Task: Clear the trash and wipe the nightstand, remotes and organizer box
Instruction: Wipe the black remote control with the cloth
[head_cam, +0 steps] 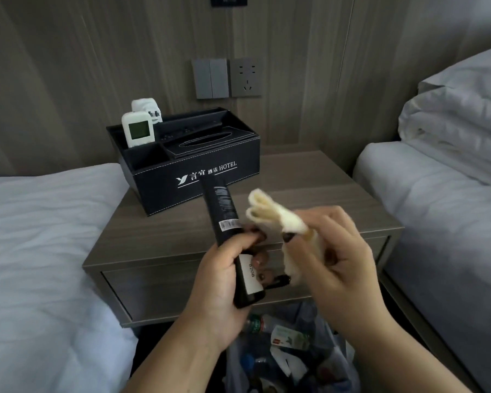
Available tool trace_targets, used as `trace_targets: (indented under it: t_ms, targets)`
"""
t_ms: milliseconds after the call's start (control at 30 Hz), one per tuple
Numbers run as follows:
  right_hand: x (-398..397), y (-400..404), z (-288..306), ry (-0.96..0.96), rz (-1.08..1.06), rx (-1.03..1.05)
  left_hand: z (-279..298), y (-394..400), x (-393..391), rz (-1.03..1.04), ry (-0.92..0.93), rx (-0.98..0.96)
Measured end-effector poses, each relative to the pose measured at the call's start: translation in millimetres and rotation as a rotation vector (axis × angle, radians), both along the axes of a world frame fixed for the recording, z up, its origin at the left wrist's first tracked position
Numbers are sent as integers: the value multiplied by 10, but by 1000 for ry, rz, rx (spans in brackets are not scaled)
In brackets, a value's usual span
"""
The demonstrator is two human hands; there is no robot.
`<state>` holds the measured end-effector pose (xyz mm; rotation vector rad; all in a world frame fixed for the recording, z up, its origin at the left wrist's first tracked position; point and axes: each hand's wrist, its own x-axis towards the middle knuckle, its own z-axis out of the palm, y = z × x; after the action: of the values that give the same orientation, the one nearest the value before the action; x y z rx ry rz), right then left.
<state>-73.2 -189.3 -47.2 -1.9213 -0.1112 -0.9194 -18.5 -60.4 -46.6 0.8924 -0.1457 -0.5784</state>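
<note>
The left hand [224, 282] has its fingers curled round the lower end of a black remote control [227, 236], which is held in the air in front of the organizer box [187, 163], its far tip pointing at the box's printed face. The right hand [332, 245] pinches a folded pale cloth [270, 214] just beside the remote, fingers bunched on the fabric; the cloth does not appear to touch the remote at this instant, though motion blur makes that uncertain. The box sits on the grey wooden nightstand [309, 188], with a white remote with a screen [138, 130] standing in its left rear compartment. Below the hands, in front of the nightstand, a trash bag [281, 350] hangs open with bottles and wrappers inside. The main risk, as I judge it, is the remote slipping from a one-ended grip during wiping and falling into that bag; a hard stroke could also nudge the box.
</note>
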Motion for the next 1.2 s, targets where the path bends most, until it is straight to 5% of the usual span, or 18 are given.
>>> trace_targets:
  t_ms: [200,567,733,800,1000,1067,1200]
  targets:
    - [-42,35,-39,74,98,-3,21,55,14,-31,-134,158]
    - [-91,-93,263,230,154,461,154,154,51,119,-177,189]
    - [-277,-530,499,199,641,1057,380,383,7,56,-124,-39]
    - [-243,-598,486,245,941,1215,364,389,35,140,-195,35]
    - [-143,-476,384,326,819,818,222,298,199,236,-449,352]
    - [-169,-494,440,386,966,810,206,298,255,195,-516,333]
    - [-314,-444,559,486,1024,477,139,306,183,83,-607,193]
